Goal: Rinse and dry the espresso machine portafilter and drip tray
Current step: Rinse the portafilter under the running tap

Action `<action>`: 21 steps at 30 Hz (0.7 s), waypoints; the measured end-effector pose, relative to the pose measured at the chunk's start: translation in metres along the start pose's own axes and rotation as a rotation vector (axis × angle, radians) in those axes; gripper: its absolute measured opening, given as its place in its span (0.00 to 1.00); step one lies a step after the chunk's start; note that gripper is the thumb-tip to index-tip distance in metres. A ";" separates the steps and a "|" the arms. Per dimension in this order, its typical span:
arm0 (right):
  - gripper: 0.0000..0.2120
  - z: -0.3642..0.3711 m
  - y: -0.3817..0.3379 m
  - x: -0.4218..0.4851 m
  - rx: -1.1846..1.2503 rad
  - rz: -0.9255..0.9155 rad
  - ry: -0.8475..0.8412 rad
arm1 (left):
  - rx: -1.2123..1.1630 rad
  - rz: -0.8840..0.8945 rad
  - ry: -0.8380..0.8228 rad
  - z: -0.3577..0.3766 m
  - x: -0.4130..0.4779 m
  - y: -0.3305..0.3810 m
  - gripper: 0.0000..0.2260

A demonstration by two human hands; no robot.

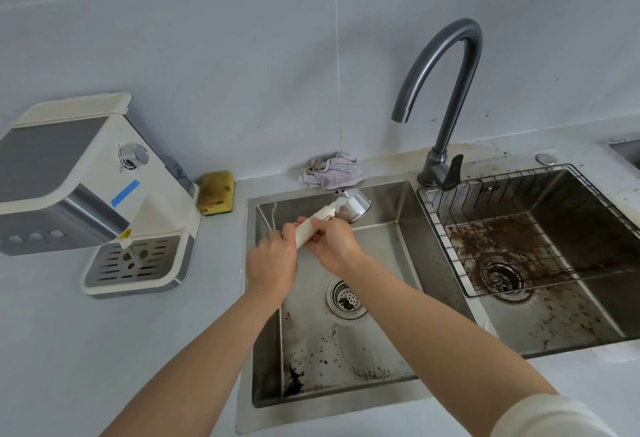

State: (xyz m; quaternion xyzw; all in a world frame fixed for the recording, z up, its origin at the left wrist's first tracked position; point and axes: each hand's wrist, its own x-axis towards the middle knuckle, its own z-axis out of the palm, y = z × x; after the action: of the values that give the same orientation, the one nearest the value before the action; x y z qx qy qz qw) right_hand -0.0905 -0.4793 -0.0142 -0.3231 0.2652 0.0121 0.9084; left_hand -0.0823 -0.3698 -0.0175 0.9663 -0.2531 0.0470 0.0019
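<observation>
Right now both hands are wrapped around the white handle of the portafilter (334, 213), held over the left sink basin (311, 350): the left hand (272, 265) grips the near end of the handle, the right hand (334, 246) closes on it further up, toward the chrome basket head, which points away at the back wall of the basin. What looks like brown coffee residue shows in the head. The tap spout (446, 69) hangs above and right of the head, and no water stream is visible.

To rinse well, I would bring the head squarely under the spout, keep one hand on the handle, and free the other for the tap lever (453, 170); then turn the basket so water reaches its inside and rim, letting grounds fall toward the drain strainer (346, 298).

The drip tray (135, 263) sits in place at the foot of the espresso machine (69, 180) on the desk to the left, untouched. A crumpled grey cloth (330, 170) behind the basin and a yellow sponge (216, 192) beside the machine lie within reach for drying.
</observation>
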 end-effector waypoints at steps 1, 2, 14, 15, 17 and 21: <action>0.08 0.000 0.000 0.000 0.000 0.002 0.002 | -0.012 -0.003 0.000 0.002 0.000 0.000 0.12; 0.08 -0.001 0.000 -0.001 0.002 0.003 0.004 | -0.011 -0.005 -0.002 0.003 0.000 -0.001 0.13; 0.03 -0.006 0.008 0.002 -0.118 0.088 0.186 | -0.139 -0.063 -0.170 0.017 -0.003 -0.001 0.17; 0.03 -0.007 0.009 0.002 -0.124 0.099 0.207 | -0.160 -0.071 -0.198 0.017 -0.004 -0.001 0.19; 0.04 -0.008 0.011 0.003 -0.141 0.113 0.252 | -0.204 -0.081 -0.256 0.018 -0.005 -0.001 0.19; 0.08 -0.010 0.012 0.003 -0.191 0.129 0.283 | -0.338 -0.128 -0.342 0.019 -0.005 0.001 0.16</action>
State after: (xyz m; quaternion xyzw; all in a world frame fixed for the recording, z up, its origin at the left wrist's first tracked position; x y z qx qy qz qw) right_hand -0.0947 -0.4762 -0.0296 -0.3889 0.4082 0.0499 0.8244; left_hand -0.0851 -0.3684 -0.0367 0.9602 -0.1925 -0.1606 0.1233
